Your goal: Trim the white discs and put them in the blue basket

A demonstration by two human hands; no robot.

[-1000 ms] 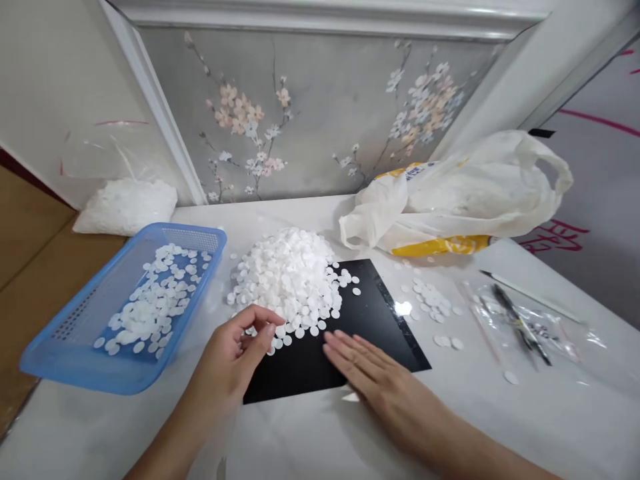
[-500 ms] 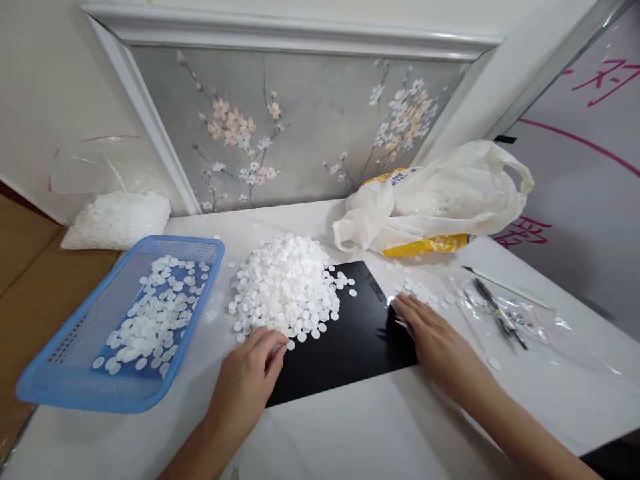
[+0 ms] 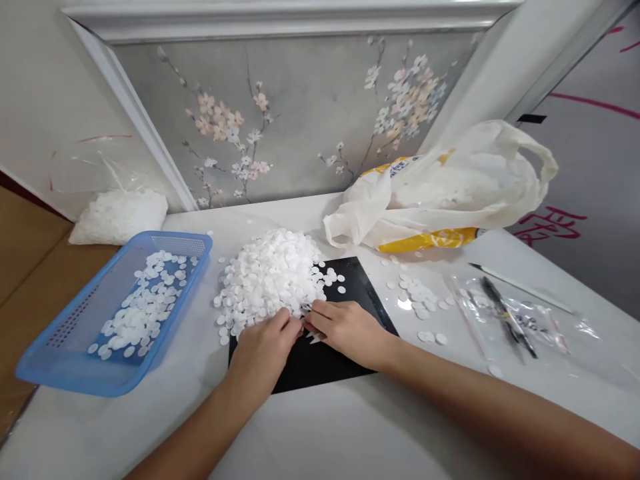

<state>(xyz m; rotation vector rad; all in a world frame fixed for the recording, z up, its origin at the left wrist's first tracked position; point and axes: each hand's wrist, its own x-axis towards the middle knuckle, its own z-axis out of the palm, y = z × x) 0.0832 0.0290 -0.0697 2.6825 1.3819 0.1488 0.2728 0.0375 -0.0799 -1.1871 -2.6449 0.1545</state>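
A big heap of small white round discs (image 3: 275,273) covers the far left part of a black board (image 3: 320,370). My left hand (image 3: 267,347) is closed at the near edge of the heap, thumb against forefinger. What sits between those fingertips is hidden. My right hand (image 3: 350,330) meets it from the right, fingers pinched around a thin pale pointed thing (image 3: 314,338), mostly covered by the fingers. The two hands' fingertips are very close together over the board. A few loose discs (image 3: 333,277) lie on the board beyond the right hand.
On the left stands a blue plastic basket (image 3: 173,370) with white discs inside. Behind it is a clear bag of white pieces (image 3: 120,217). A white and yellow plastic bag (image 3: 440,200) lies at the back right. Scattered discs (image 3: 417,293) and a black pen (image 3: 507,317) on clear bags are on the right.
My right hand has moved left from the board's right edge to my left hand, uncovering several discs on the table. My left hand has shifted slightly right relative to the heap.
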